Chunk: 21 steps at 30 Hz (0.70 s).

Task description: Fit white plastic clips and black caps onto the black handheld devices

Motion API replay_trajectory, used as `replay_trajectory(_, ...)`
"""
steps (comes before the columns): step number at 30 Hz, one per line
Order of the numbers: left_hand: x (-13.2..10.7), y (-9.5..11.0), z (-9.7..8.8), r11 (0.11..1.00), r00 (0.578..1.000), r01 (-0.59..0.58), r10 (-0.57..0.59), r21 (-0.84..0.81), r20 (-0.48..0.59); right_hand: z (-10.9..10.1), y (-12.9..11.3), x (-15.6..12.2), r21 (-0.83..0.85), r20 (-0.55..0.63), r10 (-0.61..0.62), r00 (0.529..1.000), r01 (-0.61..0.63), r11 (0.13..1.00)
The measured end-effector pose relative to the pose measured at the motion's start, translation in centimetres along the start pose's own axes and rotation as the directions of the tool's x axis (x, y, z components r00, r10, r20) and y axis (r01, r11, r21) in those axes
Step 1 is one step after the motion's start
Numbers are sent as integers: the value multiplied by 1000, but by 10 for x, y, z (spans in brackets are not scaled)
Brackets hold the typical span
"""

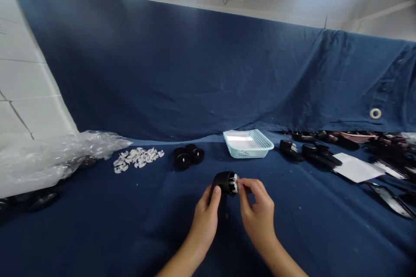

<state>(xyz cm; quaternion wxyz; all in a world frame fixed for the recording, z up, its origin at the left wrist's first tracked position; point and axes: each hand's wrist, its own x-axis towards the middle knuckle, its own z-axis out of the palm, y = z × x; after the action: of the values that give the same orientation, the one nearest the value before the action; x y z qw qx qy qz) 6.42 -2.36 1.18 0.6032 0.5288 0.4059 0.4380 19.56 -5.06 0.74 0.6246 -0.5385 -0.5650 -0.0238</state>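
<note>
My left hand [208,210] is wrapped round a black curved plastic housing [222,178], with the thumb on its near side. The housing's open end faces right, and a small white plastic piece [235,181] sits at that end. My right hand [256,203] pinches this white piece between thumb and fingertips, against the housing. How far the piece reaches inside cannot be seen. A heap of similar white plastic pieces [138,157] lies to the left. Beyond my left hand are black round parts [188,156], each with a small light mark.
A light blue basket [250,153] with white paper inside stands at the back. Clear plastic wrapping [65,156] covers the left edge, with black parts under it. On the right lie several black housings [318,156], a white sheet [357,168] and other dark parts. A blue cloth [169,69] hangs behind.
</note>
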Motion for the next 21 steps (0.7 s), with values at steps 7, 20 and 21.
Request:
replay_trajectory(7, -3, -1, 2, 1000, 1000, -21, 21, -14, 17, 2, -2, -1, 2, -11, -20, 1000, 20, 1000)
replay_trajectory(20, 2, -1, -1, 1000, 1000, -11, 11, -10, 3, -1, -5, 0, 59, 35, 142, 989, -144, 988)
replay_trajectory(21, 2, -1, -1, 1000, 1000, -12, 12, -11, -1, -1, -5, 1, 71, 38, 170, 985, -173, 982)
